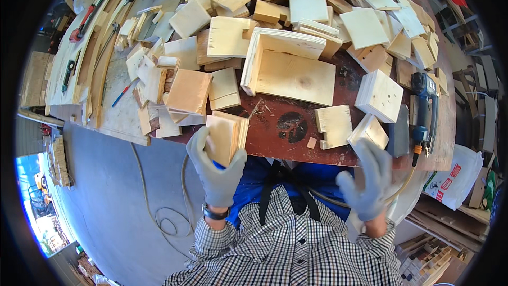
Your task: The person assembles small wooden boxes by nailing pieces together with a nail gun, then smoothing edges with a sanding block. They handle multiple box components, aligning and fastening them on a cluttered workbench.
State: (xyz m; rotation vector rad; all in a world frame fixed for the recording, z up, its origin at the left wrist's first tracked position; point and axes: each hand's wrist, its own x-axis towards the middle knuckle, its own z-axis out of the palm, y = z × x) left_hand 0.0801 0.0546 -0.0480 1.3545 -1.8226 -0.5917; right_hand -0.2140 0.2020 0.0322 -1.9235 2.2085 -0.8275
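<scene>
My left hand (216,168), in a grey glove, is closed around a stack of small plywood pieces (226,136), tilted at the table's front edge. My right hand (369,180), also gloved, has its fingers apart and holds nothing. Its fingertips come up to or overlap a short stack of plywood pieces (369,133); whether they touch it I cannot tell. Behind that stands a taller plywood stack (379,96). A notched plywood piece (334,126) lies flat between my hands. Farther back is an L-shaped assembly of plywood boards (293,74).
Many loose plywood pieces (308,8) heap across the far side of the red-brown table (275,145). A blue-black power tool (422,107) with a hose lies at the right edge. Long boards (87,47), a red-handled tool (79,32) and a pencil (124,93) are at left.
</scene>
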